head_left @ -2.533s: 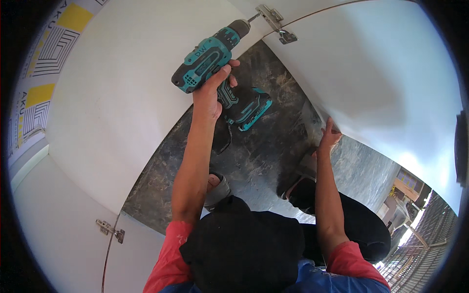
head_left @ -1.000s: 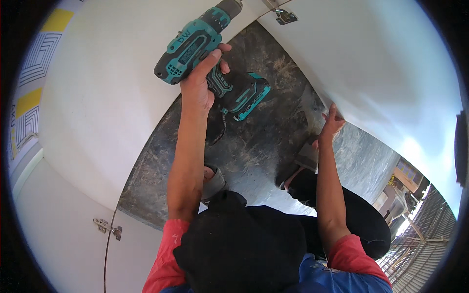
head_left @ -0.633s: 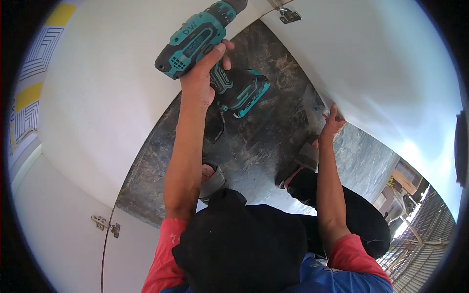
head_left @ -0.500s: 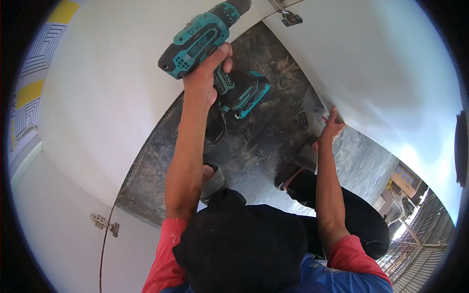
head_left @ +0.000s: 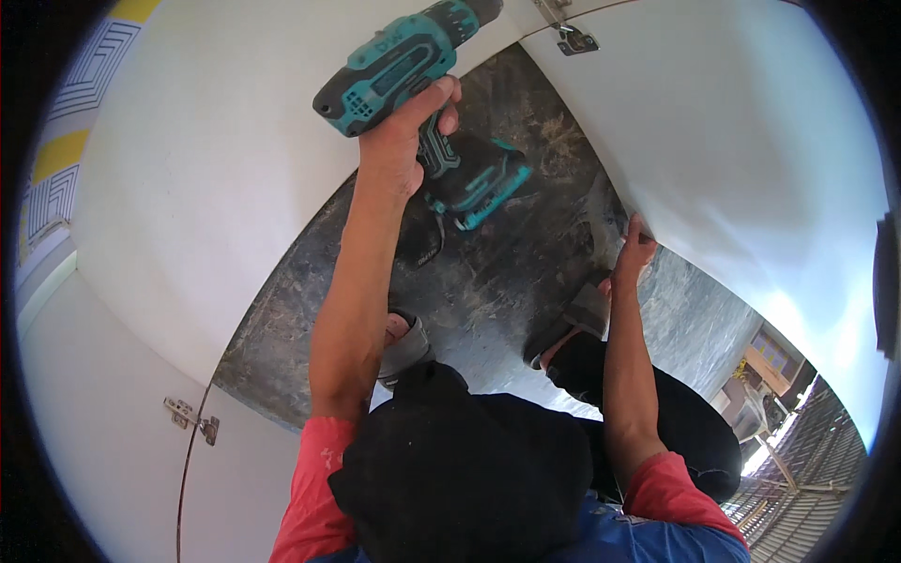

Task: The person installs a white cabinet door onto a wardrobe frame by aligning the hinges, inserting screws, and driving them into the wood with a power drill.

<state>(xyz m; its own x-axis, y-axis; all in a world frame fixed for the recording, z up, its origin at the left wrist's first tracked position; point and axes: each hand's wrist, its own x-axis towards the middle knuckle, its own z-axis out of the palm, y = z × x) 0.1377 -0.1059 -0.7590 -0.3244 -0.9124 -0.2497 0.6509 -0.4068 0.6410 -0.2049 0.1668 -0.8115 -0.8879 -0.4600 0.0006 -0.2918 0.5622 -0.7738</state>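
Observation:
My left hand (head_left: 399,141) is wrapped round the handle of a teal and black cordless drill (head_left: 389,80). The drill is held above the floor, its chuck pointing to the upper right and its battery at the lower right. On the right, my right hand (head_left: 634,251) grips the lower edge of a white cabinet door (head_left: 732,141), with some fingers hidden at the edge. A metal hinge (head_left: 575,39) is fixed on that door near the top of the view, well apart from both hands.
A white panel (head_left: 216,169) spans the left side, with another hinge (head_left: 192,419) at its lower left. Dark, scuffed floor (head_left: 488,310) lies between the panels, under my sandalled feet. A slatted screen (head_left: 812,469) and a plastic chair (head_left: 755,413) stand at the lower right.
The drill in my left hand has shifted slightly up and right in view. My right hand sits a little lower in the picture, still at the door's edge.

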